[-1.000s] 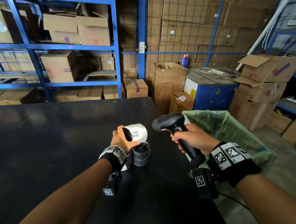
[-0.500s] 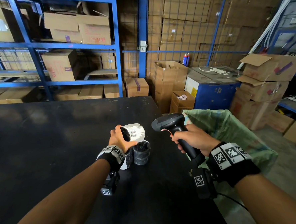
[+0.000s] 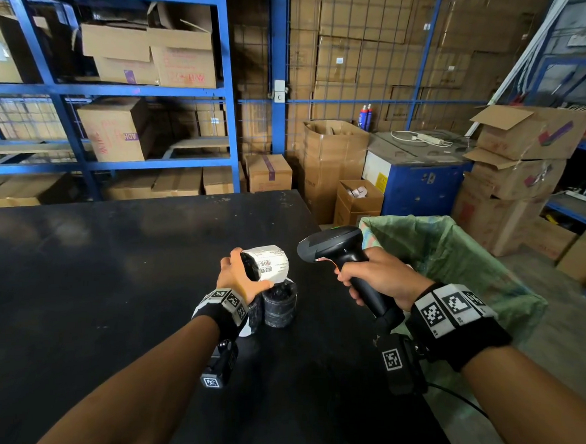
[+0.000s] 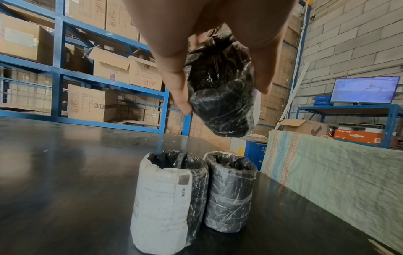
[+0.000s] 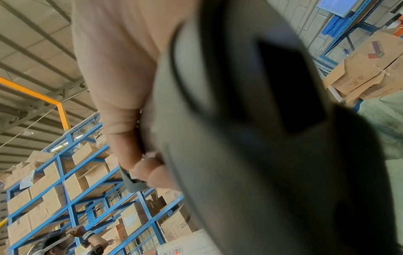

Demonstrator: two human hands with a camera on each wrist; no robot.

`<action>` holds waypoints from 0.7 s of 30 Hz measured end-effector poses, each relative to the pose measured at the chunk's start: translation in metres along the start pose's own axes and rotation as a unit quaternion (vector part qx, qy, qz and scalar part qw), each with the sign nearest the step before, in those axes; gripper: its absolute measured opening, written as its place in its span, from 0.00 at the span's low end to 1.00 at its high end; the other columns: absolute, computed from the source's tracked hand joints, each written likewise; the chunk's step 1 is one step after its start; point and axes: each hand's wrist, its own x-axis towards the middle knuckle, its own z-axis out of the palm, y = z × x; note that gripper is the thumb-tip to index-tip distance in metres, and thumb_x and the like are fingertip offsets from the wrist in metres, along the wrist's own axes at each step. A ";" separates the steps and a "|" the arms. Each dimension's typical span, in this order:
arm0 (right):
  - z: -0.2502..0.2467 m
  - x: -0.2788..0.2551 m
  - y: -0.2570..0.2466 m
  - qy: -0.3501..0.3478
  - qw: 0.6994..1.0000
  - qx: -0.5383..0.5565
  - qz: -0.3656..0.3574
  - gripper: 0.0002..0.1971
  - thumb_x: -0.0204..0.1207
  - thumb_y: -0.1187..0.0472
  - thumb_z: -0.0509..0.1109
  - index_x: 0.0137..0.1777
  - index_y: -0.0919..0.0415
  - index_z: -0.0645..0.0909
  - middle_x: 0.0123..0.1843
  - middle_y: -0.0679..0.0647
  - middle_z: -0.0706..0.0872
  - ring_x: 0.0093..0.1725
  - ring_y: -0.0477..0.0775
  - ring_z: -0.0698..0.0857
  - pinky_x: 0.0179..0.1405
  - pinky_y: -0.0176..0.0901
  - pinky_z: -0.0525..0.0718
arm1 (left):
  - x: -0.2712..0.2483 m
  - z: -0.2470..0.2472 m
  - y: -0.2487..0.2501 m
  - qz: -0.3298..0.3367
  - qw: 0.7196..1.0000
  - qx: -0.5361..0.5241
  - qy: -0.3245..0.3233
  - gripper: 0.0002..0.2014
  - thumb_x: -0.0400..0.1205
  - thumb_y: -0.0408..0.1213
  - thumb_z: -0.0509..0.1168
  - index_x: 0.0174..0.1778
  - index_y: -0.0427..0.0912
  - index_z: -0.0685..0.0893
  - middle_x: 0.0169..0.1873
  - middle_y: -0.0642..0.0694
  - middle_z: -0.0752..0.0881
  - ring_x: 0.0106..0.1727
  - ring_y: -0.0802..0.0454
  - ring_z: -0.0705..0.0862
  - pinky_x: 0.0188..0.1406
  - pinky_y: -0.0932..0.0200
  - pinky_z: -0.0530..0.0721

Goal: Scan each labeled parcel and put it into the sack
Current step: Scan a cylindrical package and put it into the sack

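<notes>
My left hand [image 3: 238, 276] grips a small black-wrapped cylindrical parcel [image 3: 265, 264] [image 4: 220, 96] above the black table [image 3: 75, 277], its white barcode label turned toward the scanner. My right hand [image 3: 380, 278] grips the handle of a black barcode scanner [image 3: 331, 246] [image 5: 250, 138], whose head points left at that label from a short gap. Two more wrapped parcels [image 4: 165, 200] [image 4: 229, 191] stand upright on the table just below my left hand; the nearer one shows its label. The green woven sack [image 3: 454, 255] hangs open at the table's right edge.
Blue shelving [image 3: 224, 90] with cardboard boxes runs behind the table. More boxes [image 3: 333, 162] and a blue cabinet [image 3: 420, 185] stand beyond the sack. The scanner's cable [image 3: 459, 396] trails by my right wrist. A monitor [image 4: 364, 89] hangs at the far right wall.
The held parcel has turned slightly in my left hand so its barcode faces the scanner more; both hands have stayed almost in place.
</notes>
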 end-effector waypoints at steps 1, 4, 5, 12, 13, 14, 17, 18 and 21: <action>0.001 0.000 0.000 0.000 1.000 -0.001 0.000 0.05 0.72 0.68 0.68 0.47 0.68 0.79 0.31 0.56 0.77 0.28 0.50 0.79 0.26 0.40 0.79 | 0.000 0.000 0.000 0.000 1.000 0.000 0.000 0.51 0.67 0.44 0.80 0.81 0.43 0.57 0.75 0.38 0.66 0.72 0.38 0.73 0.68 0.46 0.77; 0.002 0.001 -0.001 0.003 1.000 -0.003 0.001 0.05 0.72 0.67 0.68 0.46 0.67 0.79 0.31 0.56 0.77 0.28 0.50 0.79 0.27 0.40 0.79 | 0.001 -0.001 -0.001 -0.001 1.000 0.002 0.001 0.51 0.67 0.44 0.80 0.81 0.43 0.57 0.74 0.39 0.67 0.72 0.38 0.73 0.68 0.47 0.77; 0.002 0.001 -0.001 0.004 1.000 -0.006 0.002 0.05 0.72 0.67 0.68 0.46 0.67 0.79 0.31 0.57 0.77 0.28 0.50 0.79 0.27 0.40 0.79 | 0.001 -0.001 -0.001 -0.001 1.000 0.003 0.001 0.51 0.67 0.44 0.80 0.81 0.43 0.57 0.74 0.39 0.67 0.72 0.38 0.73 0.68 0.46 0.77; 0.006 0.005 0.000 0.010 1.000 -0.025 0.009 0.03 0.73 0.68 0.67 0.44 0.69 0.79 0.28 0.57 0.77 0.25 0.48 0.80 0.25 0.39 0.79 | 0.002 0.001 -0.003 0.000 1.000 0.002 0.012 0.49 0.66 0.44 0.81 0.79 0.43 0.60 0.71 0.38 0.70 0.70 0.39 0.75 0.65 0.48 0.78; 0.007 0.005 0.001 0.008 1.000 -0.022 0.010 0.03 0.73 0.69 0.67 0.44 0.69 0.79 0.28 0.56 0.77 0.25 0.48 0.80 0.25 0.38 0.79 | 0.002 0.002 -0.004 0.002 1.000 -0.001 0.017 0.48 0.66 0.43 0.81 0.78 0.42 0.62 0.70 0.37 0.70 0.69 0.39 0.76 0.65 0.48 0.78; 0.007 0.007 0.002 0.007 1.000 -0.018 0.013 0.03 0.73 0.69 0.67 0.44 0.69 0.79 0.27 0.55 0.78 0.25 0.49 0.80 0.24 0.39 0.79 | 0.002 0.002 -0.005 0.003 1.000 -0.003 0.022 0.47 0.66 0.43 0.82 0.77 0.42 0.63 0.70 0.37 0.71 0.69 0.39 0.76 0.65 0.48 0.77; 0.008 0.010 0.008 0.009 1.000 -0.012 0.022 0.03 0.73 0.69 0.67 0.45 0.69 0.79 0.27 0.54 0.78 0.26 0.49 0.80 0.25 0.39 0.79 | 0.001 0.002 -0.006 0.003 1.000 -0.006 0.025 0.46 0.65 0.42 0.82 0.77 0.42 0.64 0.69 0.37 0.72 0.68 0.39 0.76 0.65 0.49 0.77; 0.008 0.011 0.010 0.010 1.000 -0.009 0.025 0.03 0.73 0.69 0.67 0.45 0.69 0.79 0.27 0.54 0.78 0.26 0.50 0.80 0.25 0.40 0.79 | 0.001 0.002 -0.006 0.004 1.000 -0.006 0.025 0.46 0.65 0.41 0.81 0.76 0.42 0.65 0.69 0.37 0.72 0.68 0.39 0.76 0.64 0.50 0.77; 0.009 0.014 0.020 0.018 0.999 -0.007 0.038 0.04 0.73 0.70 0.67 0.46 0.69 0.80 0.30 0.56 0.77 0.27 0.50 0.80 0.26 0.40 0.80 | -0.001 0.000 -0.008 0.009 1.000 -0.018 0.018 0.45 0.66 0.41 0.81 0.76 0.42 0.65 0.69 0.37 0.72 0.69 0.39 0.76 0.65 0.50 0.76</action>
